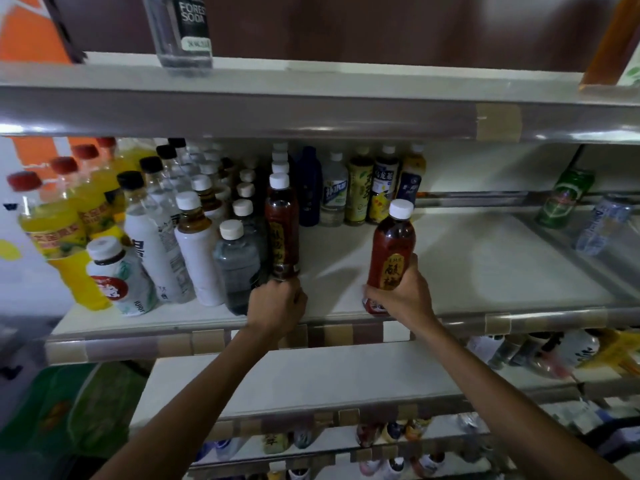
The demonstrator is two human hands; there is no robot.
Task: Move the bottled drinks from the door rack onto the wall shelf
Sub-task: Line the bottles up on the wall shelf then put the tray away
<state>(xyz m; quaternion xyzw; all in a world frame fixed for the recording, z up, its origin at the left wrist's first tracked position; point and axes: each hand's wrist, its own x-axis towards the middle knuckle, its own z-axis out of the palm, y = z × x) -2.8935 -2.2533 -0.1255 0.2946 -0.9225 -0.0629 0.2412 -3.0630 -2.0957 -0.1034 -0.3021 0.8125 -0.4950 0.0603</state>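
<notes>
Arms: both forearms reach up from the bottom of the view, over a bare lower board (304, 375).
Left hand (277, 304): at the front edge of the shelf (467, 265), left of its middle. The back of the hand faces the camera, and the fingers are curled together round the foot of the left red bottle (282, 223).
Right hand (398, 296): at the front edge near the middle, wrist bent inward. The fingers and thumb are wrapped tight round the lower half of the right red bottle (393, 247).
Right red bottle: long axis nearly upright, white cap up and tipped slightly right, label toward the camera. Its foot is at the front edge; whether it rests on the shelf I cannot tell.
Left red bottle: standing upright, white cap up, just beside a grey bottle (237, 261). It is at the front of a file of white caps running toward the back.
Left end: white bottles (197, 251), then yellow juice bottles (65, 237) with red caps.
Back edge: a row of mixed bottles (363, 188).
Right end: a green can (562, 199) and a clear bottle (602, 225), well apart from both hands.
Shelf above: a soda bottle (181, 29) standing upright.
</notes>
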